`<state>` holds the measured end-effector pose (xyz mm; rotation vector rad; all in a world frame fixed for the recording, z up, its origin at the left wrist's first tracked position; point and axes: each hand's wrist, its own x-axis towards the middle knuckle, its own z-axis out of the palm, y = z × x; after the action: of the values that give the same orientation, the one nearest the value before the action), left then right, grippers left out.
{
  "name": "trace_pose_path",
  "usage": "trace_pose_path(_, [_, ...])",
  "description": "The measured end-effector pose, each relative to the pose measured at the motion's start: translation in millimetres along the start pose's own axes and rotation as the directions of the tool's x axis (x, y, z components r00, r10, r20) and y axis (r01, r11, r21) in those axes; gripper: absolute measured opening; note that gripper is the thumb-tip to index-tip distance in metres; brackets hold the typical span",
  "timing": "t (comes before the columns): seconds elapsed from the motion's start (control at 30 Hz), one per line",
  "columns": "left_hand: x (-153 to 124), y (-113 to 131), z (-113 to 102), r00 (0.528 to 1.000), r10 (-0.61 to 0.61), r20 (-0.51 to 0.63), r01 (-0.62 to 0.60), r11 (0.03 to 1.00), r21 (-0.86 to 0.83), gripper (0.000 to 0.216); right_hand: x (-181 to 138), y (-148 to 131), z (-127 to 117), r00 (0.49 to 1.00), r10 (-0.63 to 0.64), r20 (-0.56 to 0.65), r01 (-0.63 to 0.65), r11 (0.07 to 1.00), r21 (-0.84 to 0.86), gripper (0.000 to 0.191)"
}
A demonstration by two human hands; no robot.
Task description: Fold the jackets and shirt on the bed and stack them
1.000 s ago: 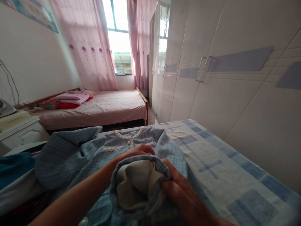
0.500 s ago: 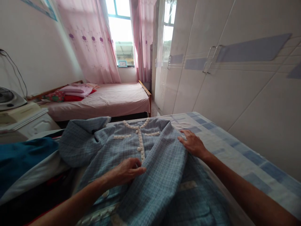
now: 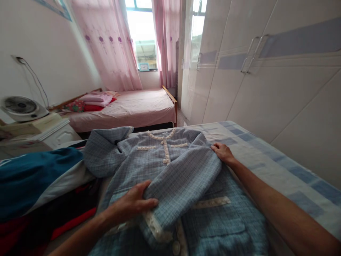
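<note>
A light blue checked jacket [image 3: 138, 163] with cream braided trim and white buttons lies front up on the bed before me. Its sleeve on the right is folded across the front, the trimmed cuff [image 3: 157, 229] pointing down toward me. My left hand [image 3: 134, 200] grips the edge of this sleeve [image 3: 183, 177] above the cuff, thumb and fingers around the cloth. At the sleeve's outer bend, my right hand [image 3: 223, 153] pinches the fabric with closed fingers. The other sleeve [image 3: 99, 153] is bent up at the left.
Blue, white, black and red clothes [image 3: 42, 177] are heaped at left. The blue-and-white sheet [image 3: 255, 156] stretches right toward a white wardrobe [image 3: 287, 96]. Behind stand a pink bed [image 3: 138, 106] and a fan [image 3: 23, 106] on a cabinet.
My left hand has taken hold of the sleeve and its cuff has swung into sight over the front. My right hand has closed on the sleeve's bend. The view has shifted slightly left.
</note>
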<state>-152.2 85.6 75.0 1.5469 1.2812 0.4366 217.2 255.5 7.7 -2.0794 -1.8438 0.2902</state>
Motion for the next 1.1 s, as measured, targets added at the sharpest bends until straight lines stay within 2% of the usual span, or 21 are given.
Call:
trace_pose_path(0.1, [-17,-2,-1,0.998,0.061,0.004,-0.06,0.984,-0.165,0.057,2,1,3,1.0,-0.025,-0.012,0.024,0.999,-0.045,0.026])
trace_pose_path(0.17, [-24,-7,0,0.997,0.077,-0.005,-0.077,0.988,-0.13,0.066,1,-2,1,0.998,-0.051,-0.02,0.05,0.996,-0.08,0.026])
trace_pose_path(0.2, [-27,-12,1,0.998,0.06,-0.022,-0.061,0.997,-0.04,0.069,0,-5,-1,0.997,-0.069,-0.033,0.065,0.993,-0.098,0.027])
trace_pose_path(0.27, [-32,-23,4,0.99,0.045,-0.136,-0.014,0.975,0.222,0.071,-3,-14,-6,0.989,-0.123,-0.077,0.113,0.985,-0.134,0.034])
trace_pose_path(0.33, [-33,-31,9,0.941,0.182,-0.284,-0.026,0.878,0.477,0.068,-2,-29,-13,0.97,-0.215,-0.116,0.194,0.967,-0.167,0.043])
trace_pose_path(0.4, [-33,-31,15,0.853,0.409,-0.324,-0.108,0.746,0.657,0.059,3,-46,-17,0.935,-0.34,-0.098,0.31,0.921,-0.236,0.045])
trace_pose_path(0.47, [-31,-24,22,0.782,0.579,-0.229,-0.218,0.6,0.769,0.049,12,-60,-17,0.901,-0.433,-0.038,0.402,0.864,-0.303,0.042])
trace_pose_path(0.53, [-26,-19,31,0.751,0.655,-0.084,-0.309,0.462,0.831,0.048,23,-69,-12,0.888,-0.459,0.012,0.436,0.834,-0.339,0.035])
trace_pose_path(0.63, [-16,-26,44,0.725,0.678,0.121,-0.41,0.284,0.867,0.059,39,-72,0,0.905,-0.424,0.033,0.408,0.845,-0.347,0.024])
trace_pose_path(0.73, [-6,-46,52,0.717,0.653,0.242,-0.459,0.181,0.87,0.066,47,-74,8,0.932,-0.361,-0.005,0.338,0.876,-0.346,0.023])
trace_pose_path(0.83, [1,-65,53,0.693,0.68,0.24,-0.446,0.143,0.883,0.067,43,-85,9,0.947,-0.312,-0.073,0.269,0.898,-0.347,0.031])
trace_pose_path(0.93, [5,-72,54,0.67,0.713,0.205,-0.403,0.118,0.908,0.05,23,-98,13,0.94,-0.327,-0.097,0.278,0.899,-0.339,0.047])
trace_pose_path(1.0, [4,-72,56,0.687,0.701,0.189,-0.397,0.145,0.906,0.046,4,-102,23,0.933,-0.352,-0.068,0.312,0.89,-0.333,0.056])
trace_pose_path(1.1, [-1,-64,60,0.746,0.648,0.154,-0.415,0.272,0.868,0.056,-19,-95,47,0.936,-0.352,-0.008,0.323,0.866,-0.381,0.06])
